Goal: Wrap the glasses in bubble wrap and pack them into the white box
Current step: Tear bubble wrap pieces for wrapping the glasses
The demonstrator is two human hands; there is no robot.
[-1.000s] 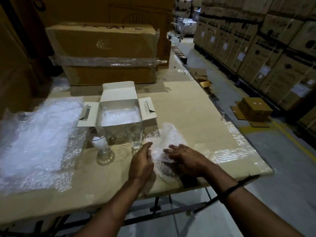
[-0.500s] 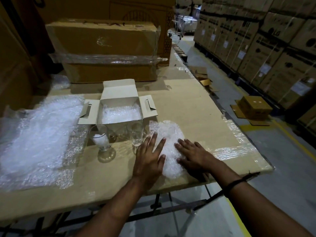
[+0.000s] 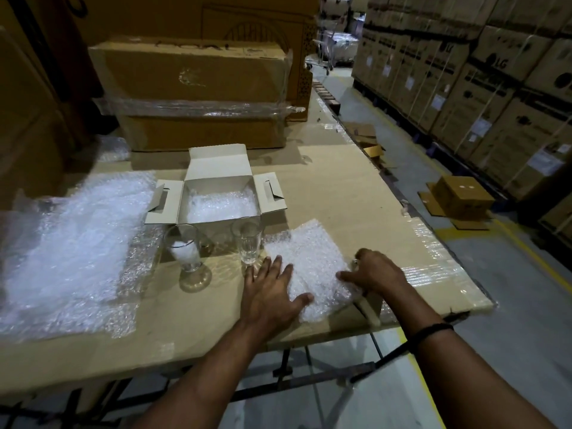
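A small bubble wrap sheet (image 3: 309, 255) is spread flat on the cardboard-covered table (image 3: 340, 193), right of the frame's centre. The left hand (image 3: 269, 295) is laid on the sheet's lower left edge with straight, spread fingers, so nothing is gripped. The right hand (image 3: 376, 274) is set on the sheet's right edge, with the thumb stretched leftward over the bubbles. Its other fingers are hidden under the back of the hand, so it cannot be told whether the edge is pinched. A black wristband (image 3: 430, 331) is worn on the right wrist.

Two glasses are stood upright just left of the sheet, at the frame's centre. The right glass (image 3: 249, 243) is placed just beside the sheet's left edge and the left fingertips. The left glass (image 3: 185, 249) is set apart from it, further left, and something white is seen in or through it.

The white box (image 3: 219, 178) is placed directly behind the glasses with its flaps open, and bubble wrap lining (image 3: 223, 204) is seen inside. A large bubble wrap spread (image 3: 71, 243) is laid across the left of the frame. A film-wrapped brown carton (image 3: 198, 88) is seen in the upper centre. Stacked cartons (image 3: 495, 88) are lined along the upper right, and a small brown box (image 3: 461, 196) is set on the floor at the right.
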